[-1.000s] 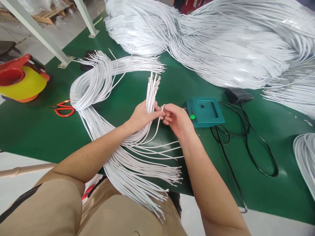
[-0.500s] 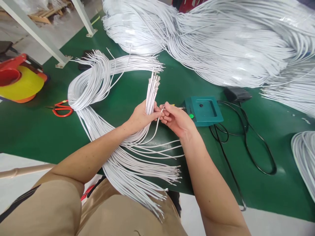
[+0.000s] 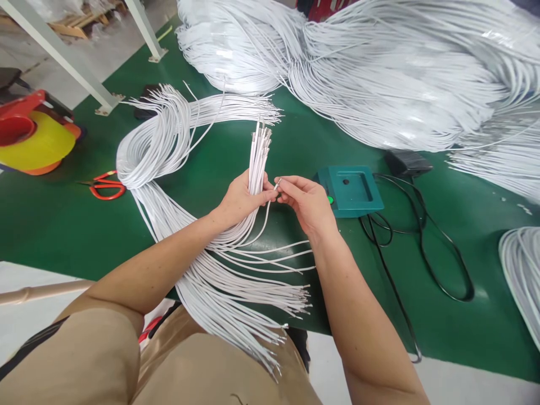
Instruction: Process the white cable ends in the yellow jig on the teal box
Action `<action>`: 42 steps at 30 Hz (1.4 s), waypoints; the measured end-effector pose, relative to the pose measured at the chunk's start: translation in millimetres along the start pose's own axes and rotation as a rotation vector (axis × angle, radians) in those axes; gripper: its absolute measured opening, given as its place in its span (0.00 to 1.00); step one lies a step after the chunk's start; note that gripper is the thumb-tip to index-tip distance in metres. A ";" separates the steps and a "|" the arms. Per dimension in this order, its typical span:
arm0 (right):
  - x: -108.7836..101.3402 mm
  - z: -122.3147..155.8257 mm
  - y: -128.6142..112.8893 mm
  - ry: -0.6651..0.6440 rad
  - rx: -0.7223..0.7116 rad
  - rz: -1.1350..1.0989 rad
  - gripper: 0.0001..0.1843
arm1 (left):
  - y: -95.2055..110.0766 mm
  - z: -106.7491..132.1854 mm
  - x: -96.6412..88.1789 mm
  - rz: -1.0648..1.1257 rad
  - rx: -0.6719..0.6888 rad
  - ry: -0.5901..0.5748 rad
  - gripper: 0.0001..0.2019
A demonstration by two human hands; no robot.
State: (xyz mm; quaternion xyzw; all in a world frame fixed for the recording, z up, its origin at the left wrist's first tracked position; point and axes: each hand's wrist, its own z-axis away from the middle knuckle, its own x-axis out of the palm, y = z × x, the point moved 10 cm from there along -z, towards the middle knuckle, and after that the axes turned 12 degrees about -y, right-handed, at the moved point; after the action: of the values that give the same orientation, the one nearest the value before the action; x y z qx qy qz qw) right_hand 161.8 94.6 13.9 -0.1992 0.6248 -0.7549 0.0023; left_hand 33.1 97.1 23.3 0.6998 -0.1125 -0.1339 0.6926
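Note:
My left hand (image 3: 243,198) is wrapped round a bunch of white wires (image 3: 257,163), whose stripped ends point up and away from me. The thumb and a finger of that hand also pinch a single wire (image 3: 267,216) that loops up from below. Closed in a pinch, my right hand (image 3: 307,203) has its fingertips at the metal end of this single wire. Just beyond the right wrist sits a small teal device (image 3: 352,208) with a green button, partly covered by the hand. More loose white wires (image 3: 253,287) spread under and below my forearms.
Orange-handled scissors (image 3: 107,188) lie at left beside a coiled wire bundle (image 3: 139,152). A yellow and red tape dispenser (image 3: 42,140) stands far left. Large wire heaps (image 3: 388,73) fill the back. A black cord (image 3: 447,242) runs right, past a black box (image 3: 407,162).
My right hand has turned and its fingers have drawn closer together at the wire's end. The tool tip beside the teal device is now hidden behind the hand. My left hand keeps its hold.

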 end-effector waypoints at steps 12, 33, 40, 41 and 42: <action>-14.0 3.8 -2.7 0.098 0.121 0.224 0.05 | -11.0 -5.5 15.0 0.180 0.008 -0.237 0.22; 4.9 5.4 -43.1 0.053 -0.234 1.839 0.09 | -33.6 -14.1 4.1 0.107 -0.193 -0.098 0.20; 6.1 1.1 -40.9 0.037 -0.243 1.869 0.13 | -33.0 -14.7 -1.2 0.021 -0.187 -0.025 0.18; 4.3 0.2 -40.9 0.044 -0.243 1.854 0.13 | -33.8 -15.2 -2.2 0.013 -0.189 -0.014 0.18; 2.1 -0.9 -41.2 0.056 -0.243 1.836 0.12 | -34.7 -15.8 -3.3 0.005 -0.189 -0.003 0.18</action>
State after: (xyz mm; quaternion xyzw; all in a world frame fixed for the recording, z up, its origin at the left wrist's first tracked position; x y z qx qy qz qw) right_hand 169.8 103.9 53.2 0.3934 0.6123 -0.3912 0.5633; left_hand 34.4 113.5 -11.2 0.6307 -0.1021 -0.1432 0.7558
